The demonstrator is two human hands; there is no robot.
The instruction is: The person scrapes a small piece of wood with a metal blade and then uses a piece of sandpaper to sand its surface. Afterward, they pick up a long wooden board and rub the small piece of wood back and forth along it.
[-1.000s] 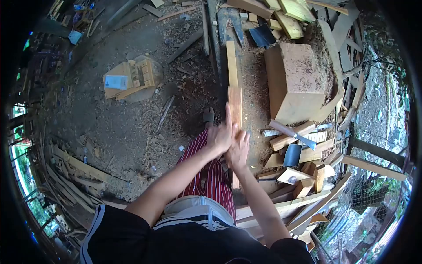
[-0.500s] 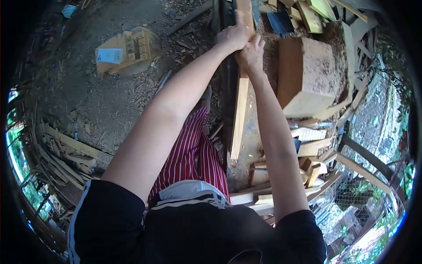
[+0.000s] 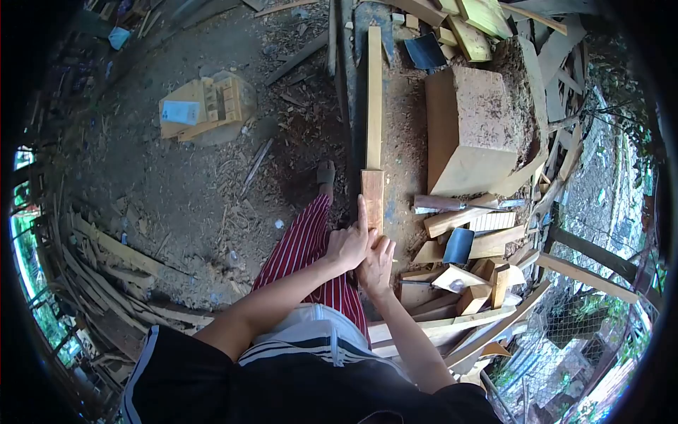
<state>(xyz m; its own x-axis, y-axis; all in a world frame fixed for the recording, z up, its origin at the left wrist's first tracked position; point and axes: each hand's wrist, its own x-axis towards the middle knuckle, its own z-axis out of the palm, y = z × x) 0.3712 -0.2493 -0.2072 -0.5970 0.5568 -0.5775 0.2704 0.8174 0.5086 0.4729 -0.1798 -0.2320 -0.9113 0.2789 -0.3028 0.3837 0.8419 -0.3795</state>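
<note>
Plank point(image 3: 372, 201): reddish, short, lying on a long pale strip point(image 3: 373, 99).
Hands: my left hand point(image 3: 348, 244) and right hand point(image 3: 376, 265) are gripping the plank's near end.
Right of plank: block point(image 3: 470, 131), offcuts point(image 3: 466, 244).

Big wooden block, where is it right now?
Head view, upper right: the wooden block sits on the sawdust-covered bench, right of the long plank and just above the hatchet and offcuts.

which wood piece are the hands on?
The short reddish-brown block, not the big block: both hands, left hand and right hand, grip its near end.
</note>
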